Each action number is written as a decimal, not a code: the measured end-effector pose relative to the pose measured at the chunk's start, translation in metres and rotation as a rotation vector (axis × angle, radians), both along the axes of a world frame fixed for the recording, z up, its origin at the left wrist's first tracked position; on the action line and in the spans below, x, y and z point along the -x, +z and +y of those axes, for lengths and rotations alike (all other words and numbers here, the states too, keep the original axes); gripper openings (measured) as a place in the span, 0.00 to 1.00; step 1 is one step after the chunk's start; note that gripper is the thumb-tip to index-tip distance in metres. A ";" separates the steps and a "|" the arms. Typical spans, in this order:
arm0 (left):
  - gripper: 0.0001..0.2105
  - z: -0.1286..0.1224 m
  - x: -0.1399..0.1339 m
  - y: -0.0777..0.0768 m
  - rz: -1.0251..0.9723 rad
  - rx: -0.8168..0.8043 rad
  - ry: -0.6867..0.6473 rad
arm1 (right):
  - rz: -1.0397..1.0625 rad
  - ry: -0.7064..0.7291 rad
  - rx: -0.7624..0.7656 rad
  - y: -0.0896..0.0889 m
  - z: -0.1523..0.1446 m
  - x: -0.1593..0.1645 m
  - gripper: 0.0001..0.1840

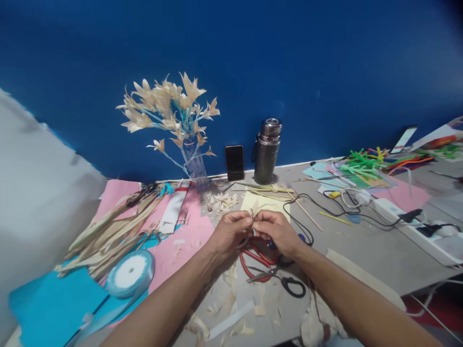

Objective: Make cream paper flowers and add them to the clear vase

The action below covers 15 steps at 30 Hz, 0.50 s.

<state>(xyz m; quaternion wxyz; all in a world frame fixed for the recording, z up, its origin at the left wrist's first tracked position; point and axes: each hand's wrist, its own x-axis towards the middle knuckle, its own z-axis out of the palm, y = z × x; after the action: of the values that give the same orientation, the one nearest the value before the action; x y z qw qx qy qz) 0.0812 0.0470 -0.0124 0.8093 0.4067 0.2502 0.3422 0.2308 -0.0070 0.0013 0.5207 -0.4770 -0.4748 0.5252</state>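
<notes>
My left hand (234, 230) and my right hand (273, 230) meet over the middle of the table, fingertips pinched together. Between them is a small pale piece of dried husk (253, 214), mostly hidden by the fingers. Just below the hands lie red-handled scissors (257, 258) and a black-handled pair of scissors (278, 279). Behind the fingers is a pale yellow sheet of paper (267, 200). A little pile of cut husk petals (222, 202) sits to its left.
A vase (195, 166) of husk flowers, a phone (235, 164) and a steel flask (266, 154) stand by the blue wall. Dried husks (112, 231) and a ribbon roll (130, 273) lie left. Black cable (325, 200) and a power strip (419, 236) are at right.
</notes>
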 end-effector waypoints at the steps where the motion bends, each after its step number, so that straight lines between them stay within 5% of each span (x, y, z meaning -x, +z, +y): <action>1: 0.12 0.000 0.000 0.000 0.002 -0.001 0.001 | -0.004 -0.004 -0.002 0.001 0.000 0.001 0.10; 15: 0.15 -0.002 -0.001 0.003 -0.012 -0.042 -0.040 | -0.120 0.042 -0.087 0.002 0.000 -0.001 0.10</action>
<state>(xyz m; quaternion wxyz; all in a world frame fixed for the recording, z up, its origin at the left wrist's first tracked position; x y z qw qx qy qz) 0.0827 0.0446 -0.0094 0.8087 0.4264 0.2299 0.3336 0.2318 -0.0070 0.0033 0.5006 -0.4745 -0.5374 0.4853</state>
